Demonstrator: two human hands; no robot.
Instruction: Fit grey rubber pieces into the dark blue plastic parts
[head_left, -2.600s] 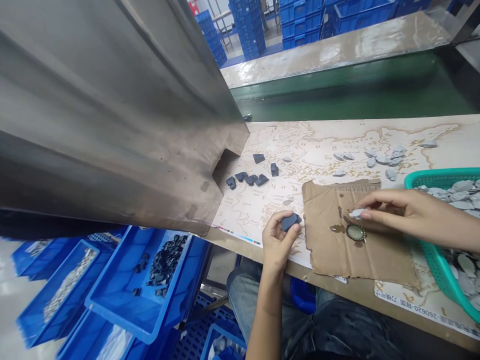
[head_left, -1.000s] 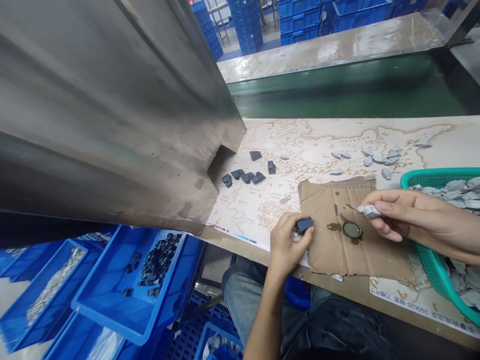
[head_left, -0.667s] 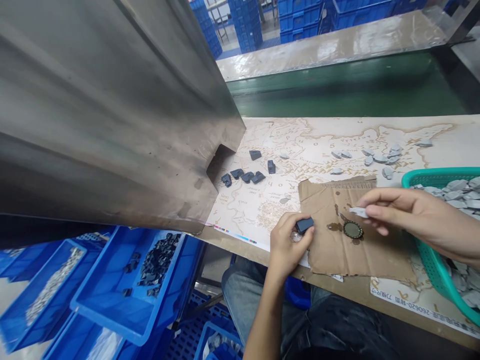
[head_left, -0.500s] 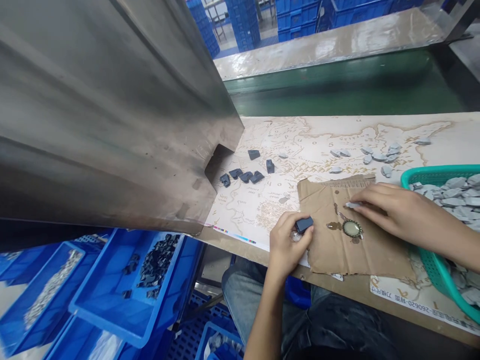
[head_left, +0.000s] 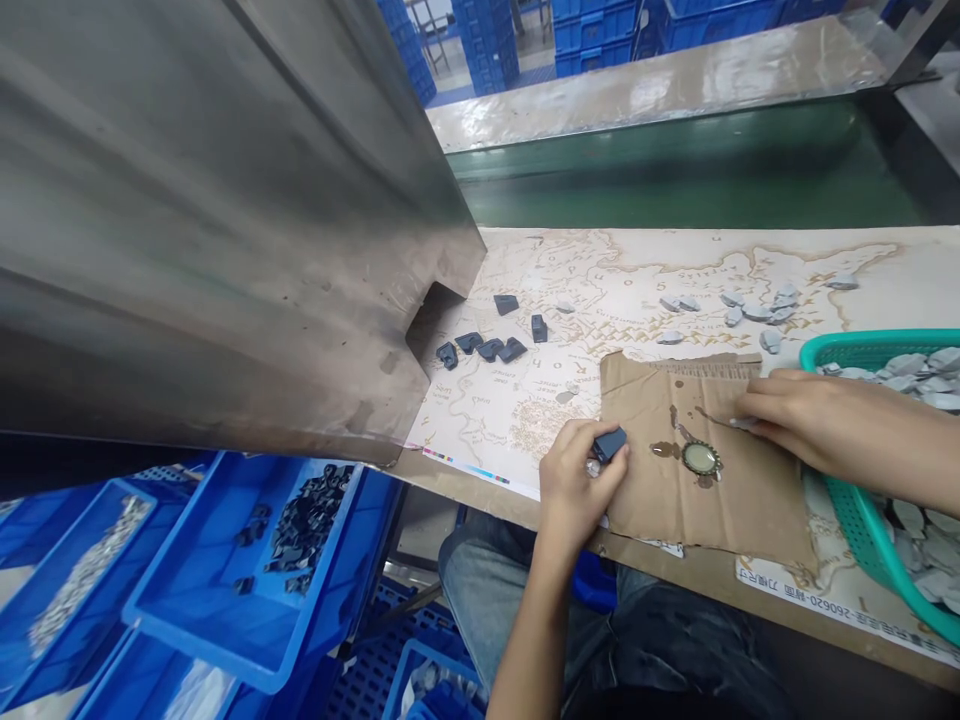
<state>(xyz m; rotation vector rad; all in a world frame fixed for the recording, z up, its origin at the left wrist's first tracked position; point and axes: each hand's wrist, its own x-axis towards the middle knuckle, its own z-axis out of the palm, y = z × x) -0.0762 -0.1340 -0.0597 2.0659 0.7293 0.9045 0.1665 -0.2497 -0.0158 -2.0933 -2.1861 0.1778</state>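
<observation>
My left hand (head_left: 574,485) is closed round a small dark blue-grey block (head_left: 609,443) at the left edge of a brown cardboard sheet (head_left: 712,500). My right hand (head_left: 806,420) lies low on the cardboard, fingers pinched on a thin pale grey piece (head_left: 742,424) pressed to the sheet. A round bottle cap (head_left: 699,458) holding liquid sits on the cardboard between my hands, with dark stains beside it.
A teal basket (head_left: 862,520) of grey pieces stands at the right. Loose grey pieces (head_left: 757,312) and several dark blocks (head_left: 491,348) lie on the map-printed bench. A big steel chute (head_left: 225,230) fills the left. Blue bins (head_left: 247,570) sit below; a green belt (head_left: 675,180) runs behind.
My right hand has lowered from a raised position and drawn back to the right, pressing its grey piece onto the cardboard. My left hand has kept still with the dark block.
</observation>
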